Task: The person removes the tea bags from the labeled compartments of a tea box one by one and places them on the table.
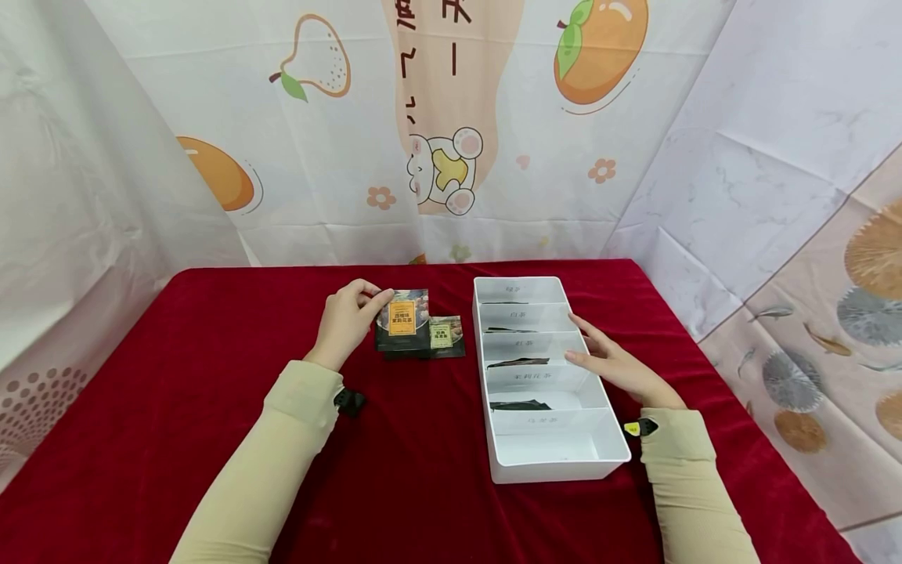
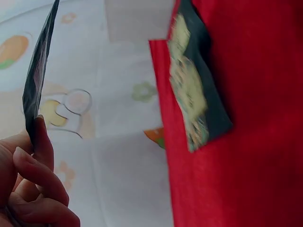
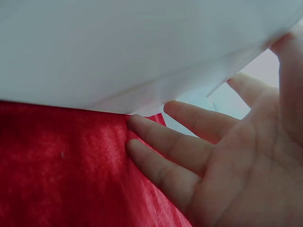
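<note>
My left hand (image 1: 347, 319) pinches a black tea sachet with an orange label (image 1: 402, 319) by its upper left corner, between thumb and fingers. In the left wrist view that sachet (image 2: 40, 71) stands nearly edge-on, raised off the table. Another tea sachet, with a pale green label (image 1: 447, 335), lies on the cloth, partly overlapped by the first. At the right side of a white divided box (image 1: 557, 471), my right hand (image 1: 623, 368) touches the rim with fingers spread and extended. The right wrist view shows its fingertips (image 3: 137, 122) along the box's outer wall.
Several compartments, with printed labels on the dividers, make up the box. Dark sachets (image 1: 520, 406) lie in some of them; the nearest shows its white floor. A red cloth (image 1: 395, 486) covers the table, with patterned curtains (image 1: 338, 157) behind and at both sides.
</note>
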`<state>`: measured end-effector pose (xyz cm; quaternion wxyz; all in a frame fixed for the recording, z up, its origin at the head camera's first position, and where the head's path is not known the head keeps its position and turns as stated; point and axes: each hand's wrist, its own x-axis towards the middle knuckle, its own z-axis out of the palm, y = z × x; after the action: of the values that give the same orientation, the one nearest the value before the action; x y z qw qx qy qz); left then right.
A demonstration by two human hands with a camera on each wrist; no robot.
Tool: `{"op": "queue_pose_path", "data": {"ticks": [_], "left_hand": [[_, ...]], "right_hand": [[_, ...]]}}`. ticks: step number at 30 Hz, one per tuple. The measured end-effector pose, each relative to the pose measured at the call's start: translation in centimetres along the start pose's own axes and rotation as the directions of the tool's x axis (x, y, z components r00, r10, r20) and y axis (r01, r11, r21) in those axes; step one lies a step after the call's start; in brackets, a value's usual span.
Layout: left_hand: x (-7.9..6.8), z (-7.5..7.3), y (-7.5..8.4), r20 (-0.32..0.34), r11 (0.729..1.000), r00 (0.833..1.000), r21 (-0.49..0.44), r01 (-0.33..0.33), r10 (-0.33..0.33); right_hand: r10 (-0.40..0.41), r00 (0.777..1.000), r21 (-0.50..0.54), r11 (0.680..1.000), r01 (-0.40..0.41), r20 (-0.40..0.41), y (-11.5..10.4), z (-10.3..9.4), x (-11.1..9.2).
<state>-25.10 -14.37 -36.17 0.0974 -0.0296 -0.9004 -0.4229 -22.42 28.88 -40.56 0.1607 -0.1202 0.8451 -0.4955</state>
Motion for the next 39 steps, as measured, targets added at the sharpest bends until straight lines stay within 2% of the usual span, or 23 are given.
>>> {"op": "queue_pose_path", "data": {"ticks": [9, 19, 29, 35, 39], "left_hand": [[1.1, -0.1, -2.8, 0.037, 0.996, 0.997, 0.048, 0.071, -0.073], [1.9, -0.3, -5.3, 0.081, 0.976, 0.979, 0.127, 0.176, -0.187], [2.5, 0.1, -5.9, 0.098, 0.963, 0.970, 0.178, 0.204, -0.224], [2.9, 0.1, -6.3, 0.114, 0.952, 0.966, 0.233, 0.200, -0.231], [3.0, 0.0, -6.3, 0.135, 0.940, 0.958, 0.267, 0.212, -0.254]], "right_hand": [[-0.004, 1.000, 0.007, 1.000, 0.004, 0.003, 0.1, 0.1, 0.0], [-0.002, 1.000, 0.014, 1.000, 0.002, 0.005, 0.1, 0.1, 0.2], [-0.007, 1.000, 0.014, 1.000, 0.007, 0.005, 0.0, 0.1, 0.1], [-0.005, 1.000, 0.012, 1.000, 0.005, 0.002, 0.1, 0.1, 0.2], [-0.005, 1.000, 0.008, 1.000, 0.005, 0.001, 0.1, 0.1, 0.2]]}}
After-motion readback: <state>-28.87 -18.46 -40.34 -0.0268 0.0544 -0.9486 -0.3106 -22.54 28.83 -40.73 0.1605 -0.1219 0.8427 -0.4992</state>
